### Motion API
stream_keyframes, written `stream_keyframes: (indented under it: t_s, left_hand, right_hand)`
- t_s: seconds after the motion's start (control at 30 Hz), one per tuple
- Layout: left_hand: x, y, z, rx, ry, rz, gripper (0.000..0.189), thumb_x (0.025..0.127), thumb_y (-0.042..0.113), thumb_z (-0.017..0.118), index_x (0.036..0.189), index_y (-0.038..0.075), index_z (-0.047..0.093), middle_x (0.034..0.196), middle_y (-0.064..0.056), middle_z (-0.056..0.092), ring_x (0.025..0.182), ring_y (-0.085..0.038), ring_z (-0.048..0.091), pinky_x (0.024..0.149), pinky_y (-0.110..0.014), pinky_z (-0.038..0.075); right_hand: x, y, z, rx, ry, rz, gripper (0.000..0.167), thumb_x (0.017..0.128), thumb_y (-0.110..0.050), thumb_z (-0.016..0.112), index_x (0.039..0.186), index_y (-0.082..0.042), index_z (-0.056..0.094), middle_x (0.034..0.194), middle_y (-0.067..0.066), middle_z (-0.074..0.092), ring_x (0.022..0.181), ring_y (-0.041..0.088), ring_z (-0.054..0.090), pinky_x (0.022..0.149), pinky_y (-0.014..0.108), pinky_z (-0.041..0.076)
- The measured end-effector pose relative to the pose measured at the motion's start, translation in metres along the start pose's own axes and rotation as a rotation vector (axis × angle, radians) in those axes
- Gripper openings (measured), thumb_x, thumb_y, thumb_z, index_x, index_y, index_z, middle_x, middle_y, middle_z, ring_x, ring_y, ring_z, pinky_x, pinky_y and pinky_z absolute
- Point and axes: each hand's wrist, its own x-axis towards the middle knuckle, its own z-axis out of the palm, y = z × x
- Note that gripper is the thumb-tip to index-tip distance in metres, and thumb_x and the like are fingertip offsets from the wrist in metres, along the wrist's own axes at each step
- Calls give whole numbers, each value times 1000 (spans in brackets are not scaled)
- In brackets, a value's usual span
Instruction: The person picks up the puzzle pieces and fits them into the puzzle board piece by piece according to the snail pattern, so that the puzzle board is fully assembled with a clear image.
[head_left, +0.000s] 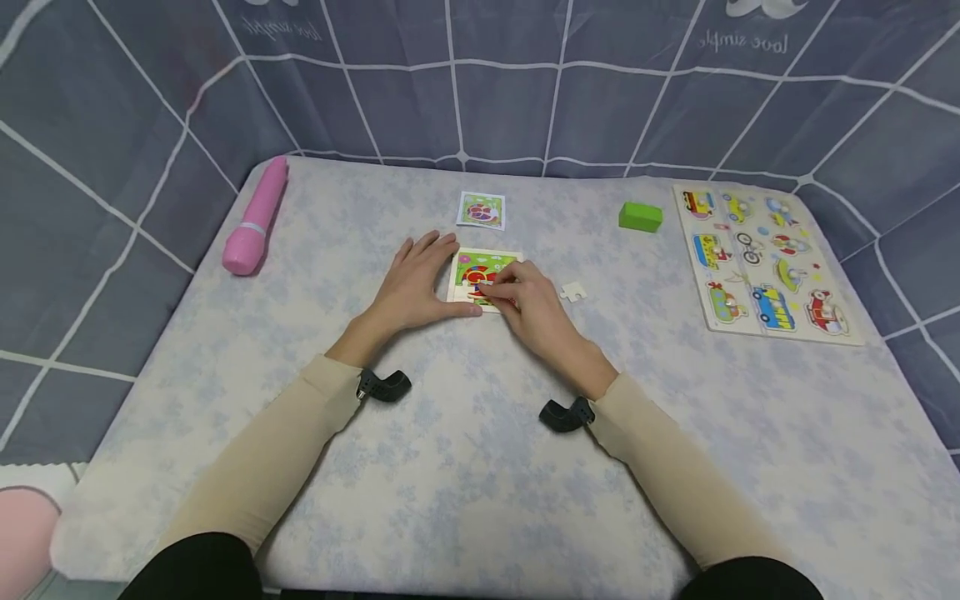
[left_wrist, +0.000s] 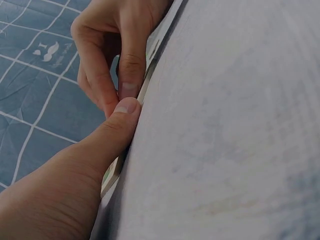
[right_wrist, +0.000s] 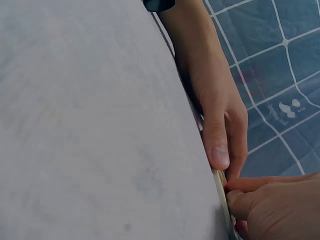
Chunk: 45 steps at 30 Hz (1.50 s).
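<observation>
A small jigsaw puzzle point(head_left: 483, 260) in a pale frame, with a green and red picture, lies flat on the table. My left hand point(head_left: 415, 287) rests along its left side, fingers straight and spread towards the far corner. The left thumb point(left_wrist: 117, 122) lies against the near edge. Over the puzzle, my right hand point(head_left: 528, 304) has thumb and index finger brought together, pinching a puzzle piece mostly hidden by the fingers. Beside the right hand, a loose pale puzzle piece point(head_left: 573, 292) lies on the table. Behind the puzzle is a small picture card point(head_left: 482, 210).
A green block point(head_left: 641, 217) sits at the back right, left of a large board of vehicle pictures point(head_left: 765, 267). At the back left lies a pink wand-shaped object point(head_left: 257, 218). Grey checked cloth point(head_left: 510, 108) hangs behind the table point(head_left: 465, 475).
</observation>
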Motion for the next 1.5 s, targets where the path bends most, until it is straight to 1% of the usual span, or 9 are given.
stream_keyframes:
  t_s: [0.23, 0.37, 0.5, 0.67, 0.77, 0.83, 1.03, 1.3, 1.5]
  left_hand:
    - [2, -1, 1, 5, 9, 12, 114, 76, 71, 82, 162, 9, 40, 172, -6, 33, 164, -26, 16, 136, -50, 3]
    - [4, -3, 4, 4, 25, 21, 112, 77, 70, 82, 162, 9, 41, 172, -6, 34, 164, -27, 17, 136, -50, 4]
    - [6, -4, 10, 0, 24, 20, 113, 76, 69, 83, 162, 8, 41, 172, -6, 34, 164, -27, 17, 135, -50, 5]
    - [5, -1, 15, -6, 29, 24, 115, 75, 69, 83, 162, 8, 40, 172, -5, 34, 164, -26, 18, 136, -49, 5]
    - [5, 0, 15, -6, 29, 25, 115, 75, 69, 83, 162, 8, 40, 172, -5, 33, 164, -26, 18, 136, -50, 5]
    - [4, 0, 15, -5, 23, 17, 115, 75, 69, 83, 162, 8, 40, 173, -5, 33, 164, -26, 17, 136, -49, 5]
    - [5, -1, 13, -3, 19, 5, 115, 77, 69, 82, 164, 8, 37, 173, -5, 31, 164, -25, 15, 136, -48, 3]
    - [5, -4, 12, 3, 23, -3, 113, 77, 66, 84, 163, 8, 38, 173, -6, 33, 164, -27, 16, 136, -51, 5]
    - [8, -2, 15, -10, 21, 11, 114, 78, 66, 84, 164, 9, 37, 173, -6, 32, 164, -27, 16, 135, -51, 4]
  right_hand:
    - [-11, 2, 1, -13, 16, -73, 26, 102, -1, 66, 125, -3, 78, 122, 16, 67, 111, 32, 60, 92, 42, 56]
    - [-17, 6, -1, 52, 47, -56, 25, 101, -2, 68, 124, -2, 78, 126, 16, 69, 116, 32, 61, 93, 44, 56]
    - [-23, 18, -9, 88, 155, 57, 25, 100, -6, 71, 123, -1, 78, 127, 16, 69, 121, 33, 61, 97, 49, 54]
    - [-37, 39, -26, -31, 307, 267, 40, 94, -17, 81, 127, 4, 73, 128, 24, 64, 119, 42, 55, 98, 56, 49]
    - [-44, 48, -31, -105, 303, 382, 54, 88, -25, 87, 129, 7, 70, 127, 27, 61, 115, 44, 51, 95, 56, 47]
    - [-46, 52, -34, -114, 274, 413, 57, 86, -28, 88, 127, 8, 70, 119, 27, 61, 108, 43, 52, 90, 55, 47]
    - [-40, 57, -40, -41, 251, 354, 40, 85, -15, 90, 114, 8, 75, 93, 22, 64, 84, 35, 55, 77, 48, 45]
    - [-37, 61, -35, -103, 357, 266, 21, 96, -20, 80, 98, 1, 80, 86, 18, 74, 76, 31, 68, 70, 45, 54]
    - [-41, 62, -38, -137, 416, 254, 21, 100, -18, 74, 103, 3, 79, 89, 20, 77, 75, 33, 71, 70, 46, 58]
